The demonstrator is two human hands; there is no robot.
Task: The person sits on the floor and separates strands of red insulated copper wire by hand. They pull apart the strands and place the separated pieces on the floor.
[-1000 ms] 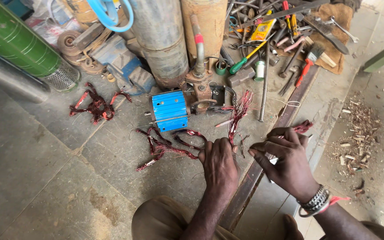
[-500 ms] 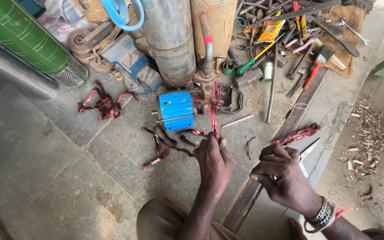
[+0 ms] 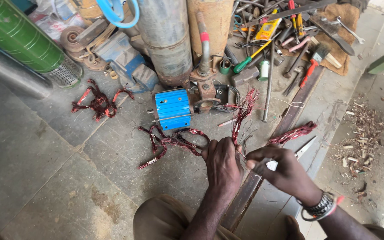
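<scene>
Copper-red wire, one bundle (image 3: 241, 115): upright at centre frame, frayed top fanning toward 12 o'clock, lower end pinched in the left hand (image 3: 222, 165), whose fingers are clenched round it. Right hand (image 3: 281, 171) at 3 o'clock of the left, fingers closed on a small pale object, likely a blade or tool; which, I cannot tell.

Step judged in hand: sorting or cutting strands stripped from a winding. Next move likely calls for a firm hold low on the bundle and a careful pull along the strands.

- Blue ribbed motor housing (image 3: 172, 109), at 11 o'clock of the hands.
- Loose wire coils (image 3: 170, 142) on the concrete just beside the left hand; another tangle (image 3: 98, 101) far at 10 o'clock; a third length (image 3: 292, 133) at 1 o'clock.
- Yellow flat packet (image 3: 267, 30), printed, among tools at 12 o'clock.
- Green ribbed cylinder (image 3: 16, 38), top left.
- White-and-green small roll (image 3: 264, 70), beside a long steel rod (image 3: 268, 84).
</scene>
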